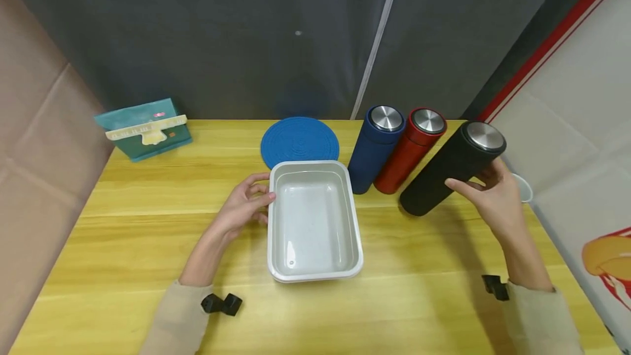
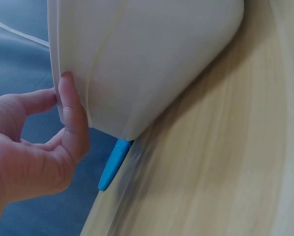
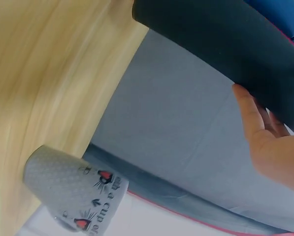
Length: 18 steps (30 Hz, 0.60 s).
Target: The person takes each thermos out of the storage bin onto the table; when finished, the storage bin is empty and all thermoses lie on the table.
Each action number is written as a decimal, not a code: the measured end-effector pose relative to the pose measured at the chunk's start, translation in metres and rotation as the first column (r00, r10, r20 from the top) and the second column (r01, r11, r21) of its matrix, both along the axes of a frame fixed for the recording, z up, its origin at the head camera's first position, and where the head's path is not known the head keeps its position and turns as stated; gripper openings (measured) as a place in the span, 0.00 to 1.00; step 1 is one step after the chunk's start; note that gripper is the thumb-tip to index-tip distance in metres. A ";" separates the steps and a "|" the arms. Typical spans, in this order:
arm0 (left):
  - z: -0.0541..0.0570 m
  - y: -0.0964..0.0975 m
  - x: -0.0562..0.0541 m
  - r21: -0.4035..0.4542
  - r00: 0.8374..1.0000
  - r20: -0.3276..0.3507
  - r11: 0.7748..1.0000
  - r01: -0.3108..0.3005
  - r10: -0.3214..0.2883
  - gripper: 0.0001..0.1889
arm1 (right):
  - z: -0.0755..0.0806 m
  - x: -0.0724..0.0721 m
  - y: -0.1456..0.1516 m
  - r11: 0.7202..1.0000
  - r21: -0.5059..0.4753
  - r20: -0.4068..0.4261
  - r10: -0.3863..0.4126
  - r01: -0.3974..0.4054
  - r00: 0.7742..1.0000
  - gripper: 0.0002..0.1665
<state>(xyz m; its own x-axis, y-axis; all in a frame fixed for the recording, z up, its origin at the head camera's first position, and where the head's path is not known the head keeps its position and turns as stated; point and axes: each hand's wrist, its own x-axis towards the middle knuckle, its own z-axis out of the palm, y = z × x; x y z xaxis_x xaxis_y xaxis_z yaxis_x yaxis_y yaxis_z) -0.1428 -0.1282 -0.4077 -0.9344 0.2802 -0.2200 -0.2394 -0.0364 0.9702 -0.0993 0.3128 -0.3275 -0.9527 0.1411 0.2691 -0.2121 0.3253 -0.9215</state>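
Note:
My left hand (image 1: pixel 244 204) pinches the left rim of a pale grey rectangular tub (image 1: pixel 314 218), which has nothing in it. In the left wrist view, fingers lie against the outside wall of the tub (image 2: pixel 151 54). Over on the right, my right hand (image 1: pixel 495 196) holds a tall black thermos flask (image 1: pixel 443 174) with a silver-topped lid, its thumb on the near side. The far fingers are partly hidden behind the flask. Left of it stand a red thermos flask (image 1: pixel 406 155) and a blue thermos flask (image 1: pixel 372 152), close together.
A round blue mat (image 1: pixel 300 138) lies behind the tub, partly covered by it. At the back left sits a teal pouch (image 1: pixel 145 130) with a cream clip band. A white printed cup (image 3: pixel 78 187) stands by the right edge, mostly hidden behind my right hand in the head view.

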 end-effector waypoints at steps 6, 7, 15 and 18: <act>0.000 -0.005 0.000 -0.015 1.000 -0.004 1.000 0.005 -0.005 0.28 | -0.008 -0.012 0.006 0.997 0.009 0.016 -0.082 0.081 0.997 0.39; -0.001 -0.005 0.001 -0.015 1.000 -0.003 1.000 0.008 -0.008 0.28 | -0.010 -0.015 0.007 0.996 0.005 0.018 -0.092 0.092 0.996 0.39; -0.001 -0.004 0.001 -0.011 1.000 -0.002 1.000 0.021 -0.021 0.28 | -0.016 -0.036 0.008 0.983 0.053 0.008 -0.178 0.177 0.984 0.38; -0.001 -0.003 0.000 -0.013 0.999 -0.005 0.999 0.032 -0.032 0.28 | -0.016 -0.041 0.009 0.980 0.063 0.031 -0.192 0.190 0.981 0.38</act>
<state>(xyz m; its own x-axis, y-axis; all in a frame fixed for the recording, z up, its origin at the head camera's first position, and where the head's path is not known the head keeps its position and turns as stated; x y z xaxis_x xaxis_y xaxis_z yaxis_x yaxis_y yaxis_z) -0.1432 -0.1308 -0.4084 -0.9261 0.3072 -0.2189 -0.2353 -0.0167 0.9718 -0.1407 0.3214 -0.3440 -0.9193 0.3059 0.2476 -0.1071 0.4108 -0.9054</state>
